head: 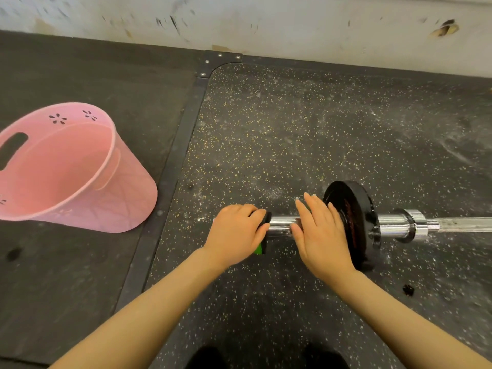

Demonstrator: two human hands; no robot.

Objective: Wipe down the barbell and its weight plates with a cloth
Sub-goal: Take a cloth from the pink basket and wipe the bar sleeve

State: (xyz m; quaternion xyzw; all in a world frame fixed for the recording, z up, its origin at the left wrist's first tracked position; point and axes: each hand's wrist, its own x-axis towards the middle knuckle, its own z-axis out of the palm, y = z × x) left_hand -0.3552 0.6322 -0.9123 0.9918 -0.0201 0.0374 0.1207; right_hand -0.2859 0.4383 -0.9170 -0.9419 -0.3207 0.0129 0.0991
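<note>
1. Fingers (257, 213) of the left hand (235, 231) curl over a black collar with a green tab (262, 245) at the end of the chrome sleeve (282, 225), gripping it.
2. Fingers (312, 206) of the right hand (323, 235) lie straight and slightly spread, laid flat against the face of the black weight plate (356, 222), the thumb resting on the sleeve.
3. Plate stands upright on the sleeve, at 3 o'clock from the right hand; beyond it the barbell (463, 225) runs on toward 3 o'clock and out of frame.
4. Barbell lies on a speckled rubber floor (292, 134) dusted with white powder.
5. Pink plastic basket (87, 177), tipped on its side with its mouth open toward the camera, rests on a dark mat (80, 275) at 9 o'clock from the hands, well apart from them.
6. Scuffed white wall (266, 25) runs along the floor at 12 o'clock.
</note>
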